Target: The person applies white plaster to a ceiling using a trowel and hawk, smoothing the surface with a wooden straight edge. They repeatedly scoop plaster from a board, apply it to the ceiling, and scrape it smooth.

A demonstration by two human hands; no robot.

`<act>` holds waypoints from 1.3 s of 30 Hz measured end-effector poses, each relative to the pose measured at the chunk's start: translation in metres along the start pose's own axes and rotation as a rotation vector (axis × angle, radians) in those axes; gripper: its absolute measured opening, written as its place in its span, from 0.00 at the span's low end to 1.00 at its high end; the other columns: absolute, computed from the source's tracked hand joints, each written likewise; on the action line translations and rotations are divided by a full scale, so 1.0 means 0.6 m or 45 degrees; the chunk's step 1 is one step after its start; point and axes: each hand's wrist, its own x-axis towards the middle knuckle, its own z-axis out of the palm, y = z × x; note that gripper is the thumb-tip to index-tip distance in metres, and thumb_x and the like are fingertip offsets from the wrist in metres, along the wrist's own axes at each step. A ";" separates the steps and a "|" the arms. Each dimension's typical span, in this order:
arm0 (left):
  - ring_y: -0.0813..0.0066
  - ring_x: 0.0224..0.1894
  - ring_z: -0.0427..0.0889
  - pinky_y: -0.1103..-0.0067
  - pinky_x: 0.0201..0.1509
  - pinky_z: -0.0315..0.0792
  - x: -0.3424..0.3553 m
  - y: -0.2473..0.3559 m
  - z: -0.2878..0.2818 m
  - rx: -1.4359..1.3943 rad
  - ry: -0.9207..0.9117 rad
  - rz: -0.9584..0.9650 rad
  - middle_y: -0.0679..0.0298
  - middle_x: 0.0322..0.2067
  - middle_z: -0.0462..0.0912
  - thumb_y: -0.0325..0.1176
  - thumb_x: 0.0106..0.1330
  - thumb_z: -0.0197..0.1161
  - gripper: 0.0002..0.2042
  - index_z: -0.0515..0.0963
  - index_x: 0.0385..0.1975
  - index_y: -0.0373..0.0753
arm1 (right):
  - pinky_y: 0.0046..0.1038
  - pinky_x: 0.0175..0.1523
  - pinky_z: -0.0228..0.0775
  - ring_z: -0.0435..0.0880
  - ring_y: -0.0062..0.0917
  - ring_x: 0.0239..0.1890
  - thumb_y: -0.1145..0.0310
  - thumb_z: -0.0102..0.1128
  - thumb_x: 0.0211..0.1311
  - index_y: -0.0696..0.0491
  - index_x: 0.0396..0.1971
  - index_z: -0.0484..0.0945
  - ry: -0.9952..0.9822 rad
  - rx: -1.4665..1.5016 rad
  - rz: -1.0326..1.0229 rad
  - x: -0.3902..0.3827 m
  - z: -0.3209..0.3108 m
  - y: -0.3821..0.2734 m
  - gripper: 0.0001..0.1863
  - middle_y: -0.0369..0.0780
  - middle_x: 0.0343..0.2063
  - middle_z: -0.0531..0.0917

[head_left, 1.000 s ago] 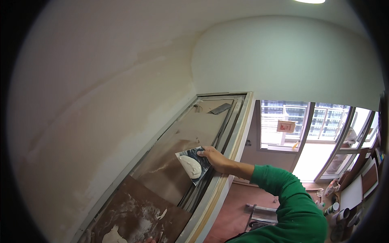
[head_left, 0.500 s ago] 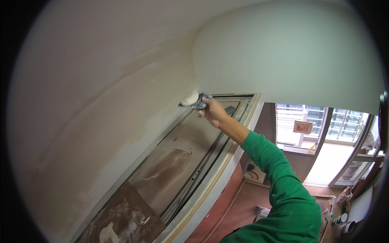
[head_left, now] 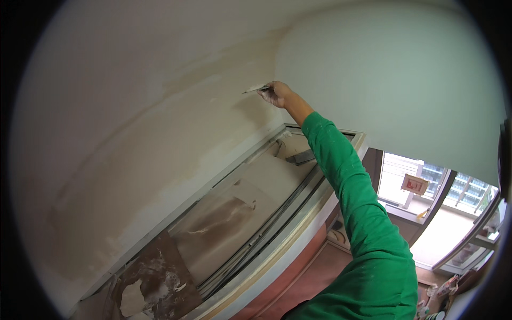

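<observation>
My right hand [head_left: 278, 94], at the end of a green sleeve, is raised high and grips a putty knife [head_left: 256, 89]. The thin blade lies flat against the wall [head_left: 160, 122], just left of the inside corner where a paler wall [head_left: 384, 69] begins. The plaster around the blade is patchy beige with smoothed filler streaks. My left hand is out of the picture.
Below the hand runs the top of a tall frame [head_left: 277, 213] holding a sheet smeared with plaster [head_left: 224, 218] and a flat tool [head_left: 301, 157]. Bright windows [head_left: 426, 186] fill the lower right, above a reddish floor [head_left: 330, 272].
My right hand lifted the putty knife from the smeared sheet inside the frame up to the wall near the corner. The view tilted upward with it.
</observation>
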 end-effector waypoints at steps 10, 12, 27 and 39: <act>0.55 0.42 0.73 0.63 0.47 0.68 -0.001 0.006 -0.007 0.058 0.080 -0.076 0.43 0.42 0.74 0.38 0.74 0.40 0.21 0.69 0.48 0.23 | 0.24 0.33 0.79 0.81 0.34 0.36 0.73 0.40 0.65 0.65 0.40 0.68 0.033 -0.060 -0.293 0.068 0.028 -0.090 0.11 0.47 0.35 0.77; 0.55 0.41 0.73 0.64 0.47 0.68 -0.001 0.004 -0.016 0.072 0.097 -0.083 0.43 0.42 0.74 0.38 0.74 0.40 0.21 0.69 0.48 0.23 | 0.26 0.34 0.78 0.81 0.33 0.36 0.73 0.43 0.65 0.64 0.39 0.69 0.129 -0.074 -0.551 0.042 0.038 -0.092 0.10 0.46 0.33 0.78; 0.58 0.36 0.72 0.65 0.42 0.68 0.017 0.008 -0.025 0.252 0.273 0.031 0.43 0.38 0.74 0.36 0.74 0.41 0.19 0.71 0.43 0.23 | 0.38 0.53 0.65 0.72 0.44 0.49 0.78 0.46 0.62 0.60 0.57 0.65 1.129 -1.008 -1.753 0.016 0.059 -0.126 0.22 0.48 0.48 0.69; 0.55 0.45 0.70 0.64 0.50 0.65 0.030 0.048 -0.038 0.230 0.216 0.121 0.44 0.44 0.72 0.37 0.66 0.50 0.20 0.68 0.49 0.25 | 0.38 0.53 0.66 0.70 0.44 0.51 0.77 0.47 0.61 0.61 0.58 0.62 1.196 -0.909 -1.724 0.085 0.102 -0.135 0.23 0.49 0.49 0.69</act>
